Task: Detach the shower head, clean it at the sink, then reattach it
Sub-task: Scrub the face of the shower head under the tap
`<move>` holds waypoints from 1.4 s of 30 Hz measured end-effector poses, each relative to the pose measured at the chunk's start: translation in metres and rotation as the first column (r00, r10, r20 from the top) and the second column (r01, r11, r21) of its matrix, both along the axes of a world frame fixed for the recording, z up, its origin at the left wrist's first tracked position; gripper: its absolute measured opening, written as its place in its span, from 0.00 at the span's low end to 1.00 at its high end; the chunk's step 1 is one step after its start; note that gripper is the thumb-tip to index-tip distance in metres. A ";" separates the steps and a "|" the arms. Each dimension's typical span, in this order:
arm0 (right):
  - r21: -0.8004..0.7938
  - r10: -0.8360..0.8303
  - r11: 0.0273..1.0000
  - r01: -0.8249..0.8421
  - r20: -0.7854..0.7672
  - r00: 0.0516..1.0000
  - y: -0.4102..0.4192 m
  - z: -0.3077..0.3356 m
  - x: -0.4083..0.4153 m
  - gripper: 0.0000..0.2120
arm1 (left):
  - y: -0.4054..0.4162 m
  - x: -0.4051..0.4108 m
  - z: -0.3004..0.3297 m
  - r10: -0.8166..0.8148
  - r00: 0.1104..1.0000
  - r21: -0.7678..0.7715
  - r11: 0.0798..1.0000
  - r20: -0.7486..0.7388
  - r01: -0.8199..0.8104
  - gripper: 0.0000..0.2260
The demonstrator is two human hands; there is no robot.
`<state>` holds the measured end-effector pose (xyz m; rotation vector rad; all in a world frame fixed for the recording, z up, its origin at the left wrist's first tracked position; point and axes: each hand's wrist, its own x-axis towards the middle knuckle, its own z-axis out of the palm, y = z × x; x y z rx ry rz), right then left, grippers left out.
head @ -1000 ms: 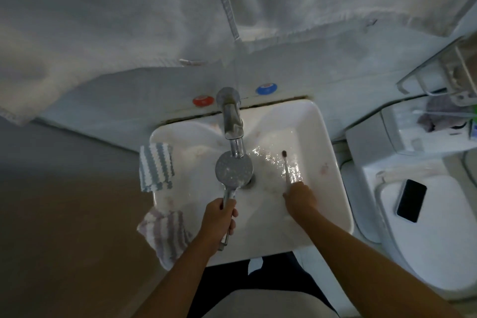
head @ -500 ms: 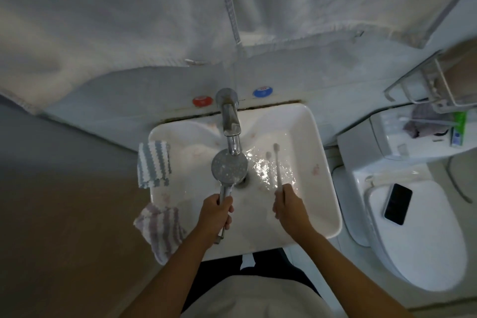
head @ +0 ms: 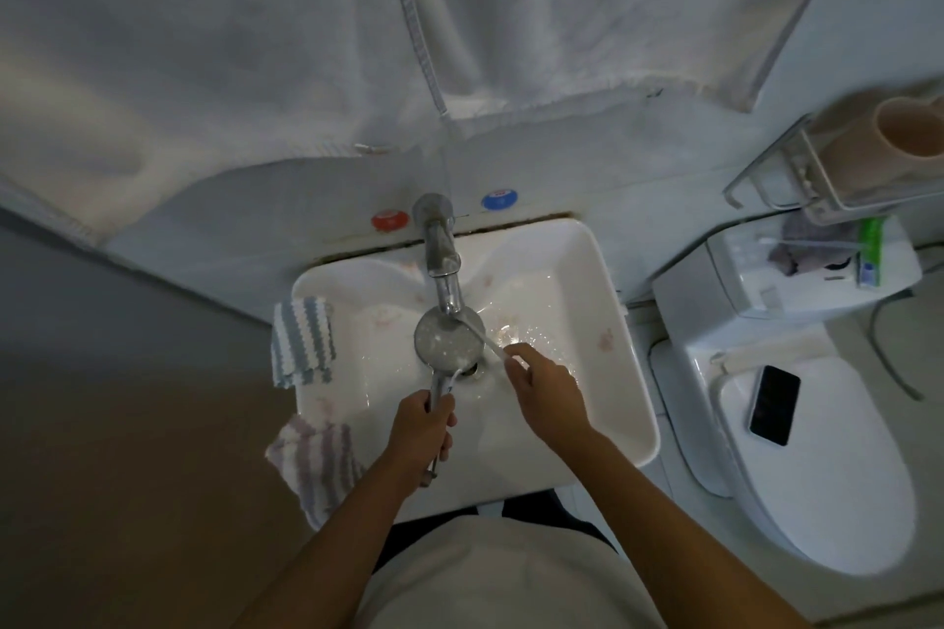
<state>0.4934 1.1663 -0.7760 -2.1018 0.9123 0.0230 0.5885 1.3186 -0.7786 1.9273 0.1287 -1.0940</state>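
Chrome handle gripped in the left hand (head: 423,429), fingers curled round it, near the front of the sink (head: 613,301); the shower head (head: 448,340) is held face-up over the drain, directly beneath the tap (head: 442,266). The right hand (head: 544,391) pinches the end of a toothbrush (head: 485,341), whose far end lies across the upper right edge of the face; the bristles themselves are too blurred to make out. Water glistens in the basin just beyond. Judged step: scrubbing the nozzle face. To do it well, keep the face level and steady under the spout, work the brush in short strokes across every row of nozzles, turn the head to reach the rim, and rinse loosened scale away before moving on. Two striped cloths (head: 302,347) hang over the left rim. Further right, a phone (head: 774,405) lies on the toilet lid. At the back, red and blue valve caps flank the tap on the wall, with white towels hanging above.
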 end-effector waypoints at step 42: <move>-0.302 0.105 0.943 -0.139 -0.124 0.987 -0.014 -0.012 0.010 0.13 | -0.012 -0.005 -0.003 -0.046 0.999 0.038 0.998 -0.016 0.047 0.11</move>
